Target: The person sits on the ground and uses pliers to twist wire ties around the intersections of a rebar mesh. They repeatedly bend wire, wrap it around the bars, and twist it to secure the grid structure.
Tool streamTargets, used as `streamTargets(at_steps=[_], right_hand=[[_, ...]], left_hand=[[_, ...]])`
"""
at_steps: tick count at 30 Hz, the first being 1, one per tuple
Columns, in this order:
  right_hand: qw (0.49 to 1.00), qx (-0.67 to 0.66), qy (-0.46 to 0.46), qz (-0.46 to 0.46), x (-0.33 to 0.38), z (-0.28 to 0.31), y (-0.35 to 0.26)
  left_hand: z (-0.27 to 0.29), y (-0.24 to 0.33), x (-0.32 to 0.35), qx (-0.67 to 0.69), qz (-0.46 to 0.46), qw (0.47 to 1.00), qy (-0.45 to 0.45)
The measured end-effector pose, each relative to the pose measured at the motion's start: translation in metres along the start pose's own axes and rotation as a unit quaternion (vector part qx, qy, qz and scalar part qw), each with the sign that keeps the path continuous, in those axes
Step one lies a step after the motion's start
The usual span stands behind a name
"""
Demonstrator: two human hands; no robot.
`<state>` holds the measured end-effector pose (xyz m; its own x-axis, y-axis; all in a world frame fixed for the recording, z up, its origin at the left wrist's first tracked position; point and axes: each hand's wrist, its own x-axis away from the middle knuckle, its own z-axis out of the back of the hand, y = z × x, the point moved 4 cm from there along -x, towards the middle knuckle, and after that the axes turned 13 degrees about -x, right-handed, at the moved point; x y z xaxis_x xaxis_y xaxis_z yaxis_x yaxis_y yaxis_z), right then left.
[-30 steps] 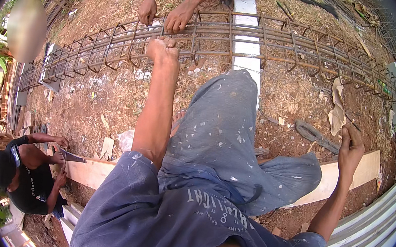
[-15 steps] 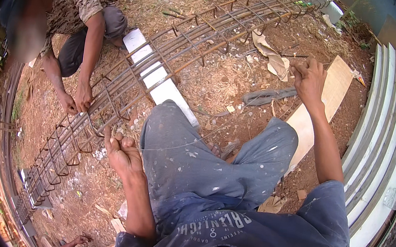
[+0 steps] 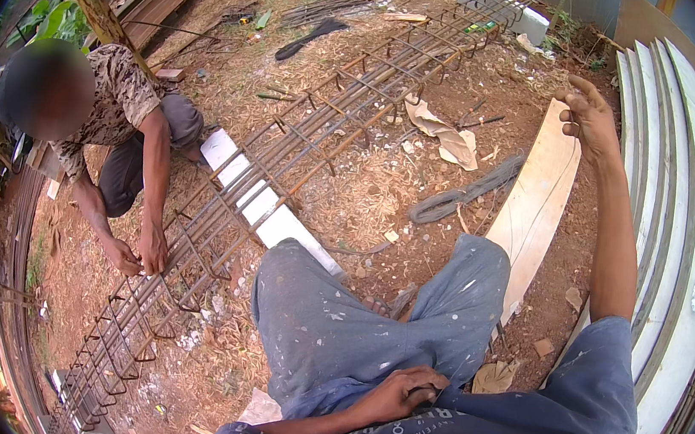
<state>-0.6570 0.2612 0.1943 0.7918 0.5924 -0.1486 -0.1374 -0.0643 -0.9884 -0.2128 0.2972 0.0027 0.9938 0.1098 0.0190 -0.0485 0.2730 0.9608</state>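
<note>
Left hand (image 3: 397, 397) at the lap, fingers curled by something dark (image 3: 425, 392); cannot tell whether it is gripped. Right hand (image 3: 590, 123) raised near the far end of a pale board (image 3: 533, 208), fingers bent; cannot tell if they pinch anything. Wire bundle (image 3: 463, 192) on the soil, left of the board, apart from both hands. Farther out, a metal-bar cage (image 3: 309, 140) crosses a white beam (image 3: 310, 248); a co-worker's hands (image 3: 152, 250) are at the cage.
</note>
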Motion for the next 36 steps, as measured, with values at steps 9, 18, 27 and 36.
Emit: streamTargets(at_steps=[9,18,27,36], right_hand=[[0.935,0.322,0.048,-0.142,0.164,-0.019,0.146],[0.964,0.107,0.045,-0.24,0.237,-0.033,0.155],[0.964,-0.04,0.107,-0.24,0.216,0.002,0.117],[0.975,0.055,-0.039,-0.21,0.283,-0.026,0.115]], left_hand=[[-0.023,-0.012,-0.025,0.045,0.046,0.998,0.0],[-0.032,0.012,-0.048,-0.002,-0.046,0.999,0.009],[0.066,-0.019,-0.172,0.149,0.126,0.972,0.127],[0.133,-0.05,-0.256,0.449,0.163,0.83,0.288]])
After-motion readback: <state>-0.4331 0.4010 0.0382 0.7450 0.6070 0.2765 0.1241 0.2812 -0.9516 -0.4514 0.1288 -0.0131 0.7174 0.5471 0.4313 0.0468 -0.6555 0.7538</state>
